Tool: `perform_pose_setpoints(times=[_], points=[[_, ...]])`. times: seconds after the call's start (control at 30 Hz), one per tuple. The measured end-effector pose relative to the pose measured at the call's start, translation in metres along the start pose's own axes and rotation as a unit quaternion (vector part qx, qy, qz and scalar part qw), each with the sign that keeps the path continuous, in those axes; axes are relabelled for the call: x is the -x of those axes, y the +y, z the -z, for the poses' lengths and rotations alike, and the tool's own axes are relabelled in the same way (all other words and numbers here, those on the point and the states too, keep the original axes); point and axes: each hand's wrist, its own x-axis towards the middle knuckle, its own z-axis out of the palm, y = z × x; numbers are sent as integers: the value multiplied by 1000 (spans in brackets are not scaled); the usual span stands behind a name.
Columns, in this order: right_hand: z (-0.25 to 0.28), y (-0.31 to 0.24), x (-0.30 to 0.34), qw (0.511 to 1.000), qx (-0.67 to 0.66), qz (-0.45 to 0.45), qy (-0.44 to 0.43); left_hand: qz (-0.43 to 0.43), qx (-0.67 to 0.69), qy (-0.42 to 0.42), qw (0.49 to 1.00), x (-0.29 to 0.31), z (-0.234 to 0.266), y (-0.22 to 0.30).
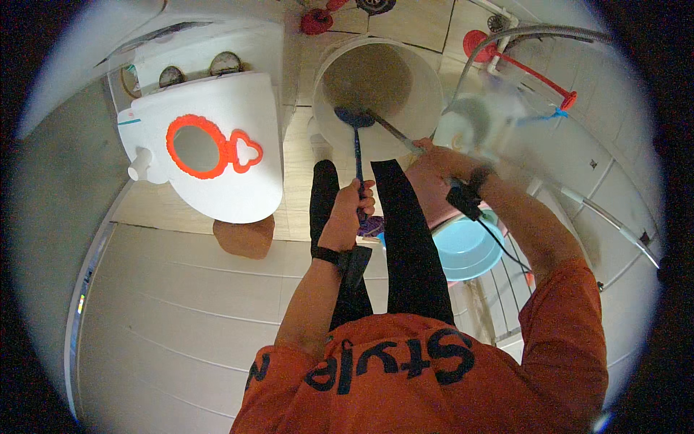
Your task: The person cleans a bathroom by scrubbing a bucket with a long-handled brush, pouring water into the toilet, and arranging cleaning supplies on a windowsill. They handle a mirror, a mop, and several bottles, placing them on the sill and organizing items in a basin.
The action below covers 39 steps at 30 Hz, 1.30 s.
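My left hand [352,210] is closed around the handle of a blue long-handled tool [358,148]. Its rounded, dark blue head lies over the mouth of a large whitish bucket [428,81]. From the right, my right hand [442,160] grips a slim grey stick-like tool [396,132]. The dark far end of that stick meets the edge of the blue head, and I cannot make out its exact kind. Pale murky contents seem to fill the bucket below. Both wrists wear dark bands, and a cable hangs from the right one.
A white lid-like surface [253,105] on the left carries an orange-framed hand mirror [197,148]. By my right forearm are a pink container [431,194] and a light blue basin [466,249]. A red long-handled item [531,72] and a grey hose [553,30] lie at the far right.
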Motion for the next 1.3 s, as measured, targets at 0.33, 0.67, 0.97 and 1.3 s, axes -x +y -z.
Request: perform_pose_setpoints(times=[0.33, 0.67, 0.97, 1.3], points=[[-24, 48, 47, 832, 391, 253, 303, -1, 21, -44, 999, -3, 1, -2], [-19, 44, 98, 887, 357, 222, 192, 19, 27, -14, 999, -2, 3, 0], [-40, 52, 10, 853, 384, 183, 302, -3, 17, 16, 1000, 19, -1, -3], [-72, 35, 133, 912, -357, 9, 201, -12, -273, 9, 962, 128, 31, 21]])
